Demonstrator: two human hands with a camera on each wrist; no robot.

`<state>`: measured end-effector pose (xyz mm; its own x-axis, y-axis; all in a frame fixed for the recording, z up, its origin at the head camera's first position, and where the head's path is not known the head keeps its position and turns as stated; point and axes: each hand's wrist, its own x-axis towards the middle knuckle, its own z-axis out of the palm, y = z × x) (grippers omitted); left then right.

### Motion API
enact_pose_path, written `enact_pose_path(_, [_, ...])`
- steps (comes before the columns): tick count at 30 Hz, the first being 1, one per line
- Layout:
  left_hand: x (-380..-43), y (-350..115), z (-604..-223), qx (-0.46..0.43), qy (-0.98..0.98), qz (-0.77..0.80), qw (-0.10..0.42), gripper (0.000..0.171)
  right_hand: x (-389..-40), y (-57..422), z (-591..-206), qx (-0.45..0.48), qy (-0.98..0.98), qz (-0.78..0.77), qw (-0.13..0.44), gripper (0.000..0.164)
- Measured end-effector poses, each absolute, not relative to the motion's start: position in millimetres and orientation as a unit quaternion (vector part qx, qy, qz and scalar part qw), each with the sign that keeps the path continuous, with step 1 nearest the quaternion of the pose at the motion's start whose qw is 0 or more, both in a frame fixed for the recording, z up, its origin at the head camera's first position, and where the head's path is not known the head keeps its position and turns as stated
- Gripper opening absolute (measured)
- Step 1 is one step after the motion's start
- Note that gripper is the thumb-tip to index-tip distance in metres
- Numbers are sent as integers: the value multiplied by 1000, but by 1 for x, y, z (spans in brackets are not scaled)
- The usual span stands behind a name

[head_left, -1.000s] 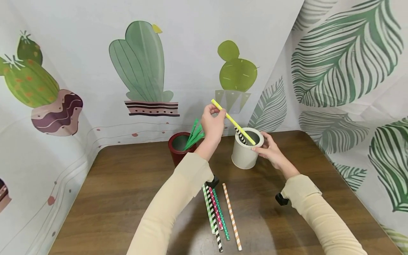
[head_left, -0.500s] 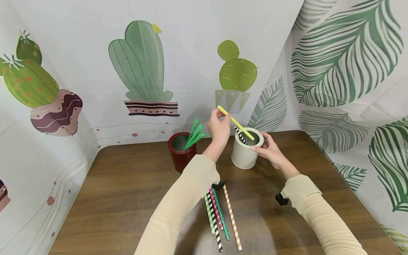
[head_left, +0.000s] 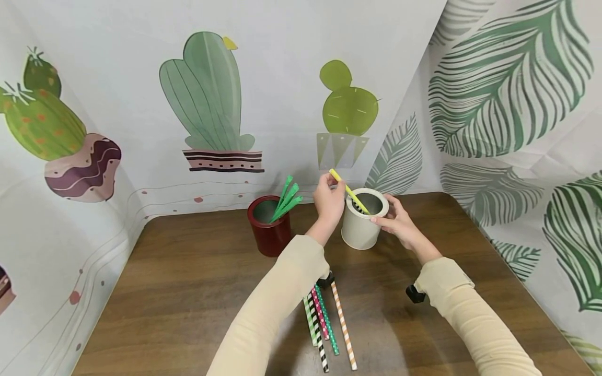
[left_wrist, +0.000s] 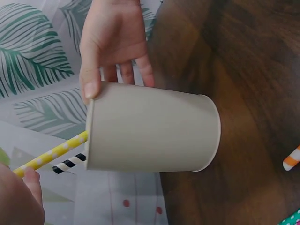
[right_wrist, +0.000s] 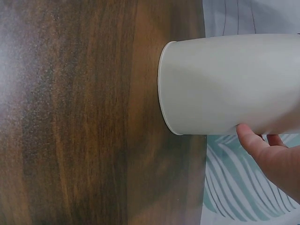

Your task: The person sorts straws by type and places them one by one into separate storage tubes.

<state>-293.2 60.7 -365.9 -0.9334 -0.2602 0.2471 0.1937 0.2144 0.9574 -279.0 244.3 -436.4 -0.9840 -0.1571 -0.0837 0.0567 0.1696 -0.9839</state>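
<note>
My left hand pinches a yellow paper straw near its upper end; white dots on it show in the left wrist view. The straw slants down into a cream-coloured can, its lower end inside the rim. Beside it leans a black-and-white striped straw, also in the can. My right hand holds the can at its right side, thumb at the rim and fingers behind. The right wrist view shows the thumb against the can's wall. The can stands upright on the table.
A dark red can holding several green sticks stands left of the cream can. Nearer on the wooden table lie several patterned straws, among them an orange-striped straw and a green dotted straw. A printed cloth hangs behind.
My left hand has moved right and down, lowering the yellow straw's upper end toward the cream can. My right hand has stayed on the can.
</note>
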Motion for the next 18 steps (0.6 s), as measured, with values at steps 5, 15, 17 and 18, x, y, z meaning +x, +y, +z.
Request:
enact_pose_path(5, [-293, 62, -372, 34, -758, -630, 169, 15, -277, 243, -433, -31, 759, -644, 88, 82])
enact_pose_path(15, [-298, 64, -387, 40, -734, -666, 127, 14, -277, 243, -433, -31, 754, -650, 88, 82])
enact_pose_path(17, [-299, 64, -390, 37, -744, -654, 129, 14, -277, 243, -434, -31, 754, -650, 87, 82])
enact_pose_path(18, [-299, 64, -391, 36, -751, -646, 130, 14, -278, 243, -435, -31, 755, -650, 87, 82])
